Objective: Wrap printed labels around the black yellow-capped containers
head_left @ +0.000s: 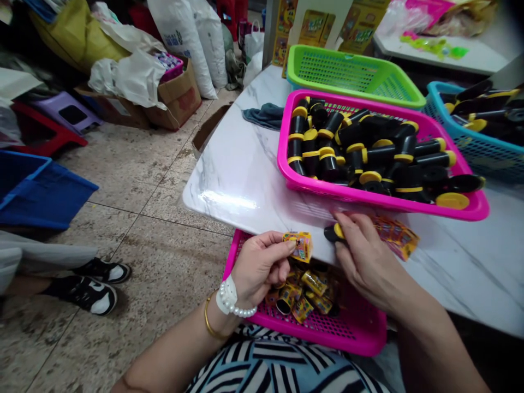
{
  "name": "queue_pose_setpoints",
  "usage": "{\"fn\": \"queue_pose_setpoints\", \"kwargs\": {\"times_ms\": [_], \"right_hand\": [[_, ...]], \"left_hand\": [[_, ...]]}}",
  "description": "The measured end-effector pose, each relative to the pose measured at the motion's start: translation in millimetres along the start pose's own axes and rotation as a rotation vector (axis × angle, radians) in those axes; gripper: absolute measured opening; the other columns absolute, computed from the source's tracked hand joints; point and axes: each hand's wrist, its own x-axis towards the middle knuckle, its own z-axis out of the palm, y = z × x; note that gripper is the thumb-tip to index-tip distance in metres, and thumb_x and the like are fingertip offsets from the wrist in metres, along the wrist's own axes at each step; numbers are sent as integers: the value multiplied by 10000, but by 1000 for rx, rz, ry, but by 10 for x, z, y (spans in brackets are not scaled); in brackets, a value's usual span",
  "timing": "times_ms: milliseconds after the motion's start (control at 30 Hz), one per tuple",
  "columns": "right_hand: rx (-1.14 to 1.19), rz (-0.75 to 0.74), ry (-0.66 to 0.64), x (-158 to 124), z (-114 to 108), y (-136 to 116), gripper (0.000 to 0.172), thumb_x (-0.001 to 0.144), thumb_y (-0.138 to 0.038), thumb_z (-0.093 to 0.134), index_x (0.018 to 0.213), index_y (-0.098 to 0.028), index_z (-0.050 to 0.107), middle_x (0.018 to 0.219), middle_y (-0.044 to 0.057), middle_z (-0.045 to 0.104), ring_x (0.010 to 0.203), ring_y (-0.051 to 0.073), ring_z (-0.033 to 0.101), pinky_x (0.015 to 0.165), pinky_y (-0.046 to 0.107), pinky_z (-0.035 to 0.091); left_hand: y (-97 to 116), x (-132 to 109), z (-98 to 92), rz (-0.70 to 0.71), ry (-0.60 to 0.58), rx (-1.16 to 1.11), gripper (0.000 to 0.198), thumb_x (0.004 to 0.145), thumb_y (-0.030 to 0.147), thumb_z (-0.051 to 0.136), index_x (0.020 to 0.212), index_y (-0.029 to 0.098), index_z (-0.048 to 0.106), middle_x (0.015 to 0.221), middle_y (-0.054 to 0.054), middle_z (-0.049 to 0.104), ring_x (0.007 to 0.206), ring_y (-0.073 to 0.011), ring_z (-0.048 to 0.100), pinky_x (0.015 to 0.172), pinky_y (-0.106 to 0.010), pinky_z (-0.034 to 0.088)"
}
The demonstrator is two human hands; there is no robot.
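"What is nearest?"

"Patterned clothing (274, 363) at the bottom edge, then a lower pink basket (362, 335) in front of the person, below the edge of the bench (241, 210). Small printed yellow pieces (314, 283) lie jumbled in it."

"And the hands?"

"Both are above that basket, near the bench edge. The left hand (262, 262) pinches a yellow printed wrapper (302, 246) between thumb and forefinger, its other fingers curled in. The right hand (364, 254) has thumb and fingers closed around a small black tube (332, 233) with a yellow band."

"How do those two lie to each other?"

"Apart, with a narrow gap. The tube is to the right of the wrapper and slightly farther from the body. Its long axis runs roughly sideways, with the black end pointing left, towards the wrapper. I can't tell which way the wrapper's mouth faces."

"Which hand is closer to what lies beyond?"

"The right. Just past its knuckles, a strip of printed wrappers (399, 236) lies on the bench. Farther on stands an upper pink basket (283, 150), heaped with black-and-yellow tubes (380, 153) lying at many angles."

"And farthest?"

"Behind that, a green basket (356, 73); to its right, a blue basket (470, 143) holding more dark pieces."
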Motion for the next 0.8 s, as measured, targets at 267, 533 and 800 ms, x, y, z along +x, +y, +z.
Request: {"fn": "queue_pose_setpoints", "kwargs": {"times_ms": [267, 533, 800], "right_hand": [[640, 330, 187, -99, -96, -151, 353, 904, -323, 687, 1255, -285, 671, 1084, 74, 709, 930, 226, 697, 783, 344, 588], [1309, 531, 222, -151, 37, -356, 302, 839, -371, 767, 1118, -257, 763, 1173, 68, 762, 1068, 223, 723, 931, 321, 590], [1292, 569, 47, -128, 1, -358, 232, 885, -335, 733, 1091, -231, 730, 1123, 83, 787, 952, 213, 762, 809, 286, 620]], "left_hand": [[69, -16, 65, -110, -89, -159, 245, 661, 225, 880, 760, 95, 697, 502, 57, 519, 401, 0, 379, 352, -125, 119], [73, 10, 81, -140, -146, -247, 238, 686, 191, 865, 769, 104, 661, 562, 65, 521, 399, 15, 359, 349, -123, 118], [7, 40, 83, -106, -192, -246, 235, 718, 215, 853, 774, 112, 649, 571, 62, 558, 367, 18, 355, 354, -127, 181]]}}
